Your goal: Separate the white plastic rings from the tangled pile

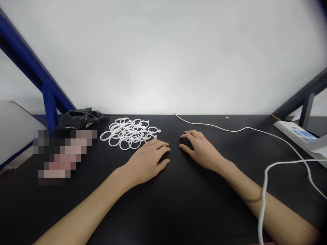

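Note:
My left hand (148, 160) rests palm down on the black table (163, 211), its fingers stretched out and apart, holding nothing. Just beyond and to the left of it lies a loose pile of thin white plastic rings (127, 132), several of them overlapping, with small tabs on some. The back of the left hand hides the pile's near right edge, so I cannot tell whether they touch. My right hand (201, 149) lies to the right across a short gap, fingers slightly bent and spread, with nothing in it.
A white cable (219, 126) runs along the table's back, and another white cable (264, 190) passes over my right forearm. At the right edge sits a white and blue box (298, 134). A crumpled black plastic bag (79, 117) and a blue frame (48, 102) stand back left. A blurred patch covers something at left.

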A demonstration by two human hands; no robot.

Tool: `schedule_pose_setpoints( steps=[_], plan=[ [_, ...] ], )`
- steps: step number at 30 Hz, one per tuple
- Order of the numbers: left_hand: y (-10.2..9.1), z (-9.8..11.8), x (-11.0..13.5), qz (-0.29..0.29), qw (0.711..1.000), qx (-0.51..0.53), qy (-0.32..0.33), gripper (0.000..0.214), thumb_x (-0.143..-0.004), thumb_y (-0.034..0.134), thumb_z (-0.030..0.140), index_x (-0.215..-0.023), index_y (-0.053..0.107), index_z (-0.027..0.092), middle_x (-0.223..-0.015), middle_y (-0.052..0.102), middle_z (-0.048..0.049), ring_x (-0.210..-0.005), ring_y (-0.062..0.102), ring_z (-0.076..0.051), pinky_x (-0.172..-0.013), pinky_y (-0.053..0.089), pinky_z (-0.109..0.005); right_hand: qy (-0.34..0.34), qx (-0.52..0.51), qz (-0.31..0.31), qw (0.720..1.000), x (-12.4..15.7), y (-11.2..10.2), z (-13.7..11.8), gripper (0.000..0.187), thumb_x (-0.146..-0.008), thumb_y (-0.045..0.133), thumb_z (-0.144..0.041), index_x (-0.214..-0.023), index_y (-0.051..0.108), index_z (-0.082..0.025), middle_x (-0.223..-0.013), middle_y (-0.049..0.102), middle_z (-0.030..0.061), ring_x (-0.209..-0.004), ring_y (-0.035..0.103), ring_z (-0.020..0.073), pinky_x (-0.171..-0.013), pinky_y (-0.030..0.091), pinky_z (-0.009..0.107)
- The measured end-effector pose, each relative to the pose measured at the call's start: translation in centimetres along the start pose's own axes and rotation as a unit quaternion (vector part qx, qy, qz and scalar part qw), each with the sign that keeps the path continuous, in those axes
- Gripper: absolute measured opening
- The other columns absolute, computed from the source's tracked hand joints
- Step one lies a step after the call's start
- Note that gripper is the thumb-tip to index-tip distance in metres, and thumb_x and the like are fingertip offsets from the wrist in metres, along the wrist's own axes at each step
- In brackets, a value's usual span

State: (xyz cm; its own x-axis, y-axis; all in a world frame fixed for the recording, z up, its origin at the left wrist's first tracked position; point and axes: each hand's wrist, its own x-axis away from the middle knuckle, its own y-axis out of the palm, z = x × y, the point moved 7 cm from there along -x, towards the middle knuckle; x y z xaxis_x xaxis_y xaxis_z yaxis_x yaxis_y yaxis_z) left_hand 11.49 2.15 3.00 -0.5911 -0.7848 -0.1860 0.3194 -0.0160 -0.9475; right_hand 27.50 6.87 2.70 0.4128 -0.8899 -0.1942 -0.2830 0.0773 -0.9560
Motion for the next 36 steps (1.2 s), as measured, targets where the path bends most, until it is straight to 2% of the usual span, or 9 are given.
schedule_pose_setpoints(
  steps=[18, 22, 25, 28, 30, 32, 34, 36],
  plan=[
    [-0.1, 0.2, 0.1, 0.012, 1.0, 0.003, 0.005, 0.034, -0.095, 0.05, 0.035, -0.122, 0.061, 0.019, -0.131, 0.061, -0.0051, -0.128, 0.048, -0.023, -0.114, 0.034, -0.042, -0.007, 0.001, 0.007, 1.0, 0.0, 0.1, 0.0, 0.037, -0.092, 0.054, -0.039, -0.121, 0.061, -0.017, -0.13, 0.056, 0.0141, -0.119, 0.052, 0.0297, -0.104, 0.045, 0.046],
    [-1.0, -0.1, -0.2, 0.046, 0.999, -0.01, -0.002, 0.032, -0.095, 0.049, 0.032, -0.121, 0.062, 0.018, -0.126, 0.064, -0.0046, -0.127, 0.047, -0.022, -0.113, 0.035, -0.04, -0.009, 0.003, 0.007, 1.0, 0.0, -0.1, -0.1, 0.037, -0.092, 0.053, -0.038, -0.121, 0.061, -0.016, -0.129, 0.056, 0.0148, -0.119, 0.052, 0.03, -0.104, 0.045, 0.046],
    [-3.3, -2.2, -0.5, 0.12, 0.989, -0.049, -0.072, 0.035, -0.096, 0.046, 0.037, -0.118, 0.064, 0.017, -0.125, 0.064, -0.0064, -0.123, 0.049, -0.024, -0.111, 0.037, -0.041, -0.007, -0.003, 0.007, 1.0, 0.1, -0.1, -0.2, 0.036, -0.091, 0.054, -0.038, -0.12, 0.062, -0.017, -0.129, 0.056, 0.0147, -0.12, 0.052, 0.0305, -0.104, 0.045, 0.047],
    [-5.4, -6.3, -0.2, 0.167, 0.957, -0.104, -0.212, 0.057, -0.092, 0.043, 0.058, -0.125, 0.061, 0.016, -0.134, 0.058, -0.0112, -0.128, 0.045, -0.032, -0.111, 0.034, -0.052, -0.004, -0.008, 0.0, 1.0, 0.1, -0.1, -0.2, 0.036, -0.092, 0.053, -0.038, -0.12, 0.062, -0.017, -0.13, 0.056, 0.0147, -0.121, 0.051, 0.0304, -0.104, 0.045, 0.047],
    [-5.4, -9.3, 0.0, 0.134, 0.939, -0.12, -0.293, 0.075, -0.087, 0.036, 0.071, -0.138, 0.052, 0.019, -0.149, 0.045, -0.0134, -0.137, 0.034, -0.041, -0.111, 0.023, -0.066, -0.004, -0.01, 0.0, 1.0, 0.1, -0.1, -0.2, 0.037, -0.092, 0.053, -0.038, -0.12, 0.062, -0.017, -0.13, 0.056, 0.0149, -0.121, 0.051, 0.0302, -0.104, 0.045, 0.047],
    [-4.5, -11.8, 0.1, 0.075, 0.927, -0.111, -0.349, 0.084, -0.084, 0.026, 0.078, -0.147, 0.04, 0.024, -0.157, 0.031, -0.0133, -0.141, 0.024, -0.046, -0.107, 0.015, -0.075, -0.005, -0.012, 0.003, 1.0, 0.2, -0.2, -0.2, 0.036, -0.092, 0.053, -0.038, -0.12, 0.062, -0.017, -0.129, 0.056, 0.0148, -0.121, 0.051, 0.0302, -0.103, 0.046, 0.047],
    [-3.3, -13.3, 0.0, 0.021, 0.924, -0.102, -0.367, 0.088, -0.082, 0.02, 0.081, -0.151, 0.033, 0.027, -0.159, 0.025, -0.0128, -0.142, 0.019, -0.049, -0.104, 0.011, -0.08, -0.006, -0.013, 0.006, 1.0, 0.2, -0.3, -0.3, 0.036, -0.092, 0.053, -0.038, -0.12, 0.062, -0.017, -0.129, 0.056, 0.0149, -0.12, 0.052, 0.0301, -0.103, 0.046, 0.048],
    [-2.4, -13.8, -0.3, -0.009, 0.927, -0.101, -0.361, 0.089, -0.081, 0.018, 0.082, -0.152, 0.03, 0.029, -0.16, 0.024, -0.0119, -0.142, 0.017, -0.051, -0.102, 0.009, -0.081, -0.01, -0.012, 0.006, 1.0, 0.3, -0.3, -0.4, 0.036, -0.092, 0.053, -0.037, -0.12, 0.062, -0.017, -0.128, 0.057, 0.015, -0.119, 0.052, 0.0301, -0.102, 0.046, 0.048]
  ],
)
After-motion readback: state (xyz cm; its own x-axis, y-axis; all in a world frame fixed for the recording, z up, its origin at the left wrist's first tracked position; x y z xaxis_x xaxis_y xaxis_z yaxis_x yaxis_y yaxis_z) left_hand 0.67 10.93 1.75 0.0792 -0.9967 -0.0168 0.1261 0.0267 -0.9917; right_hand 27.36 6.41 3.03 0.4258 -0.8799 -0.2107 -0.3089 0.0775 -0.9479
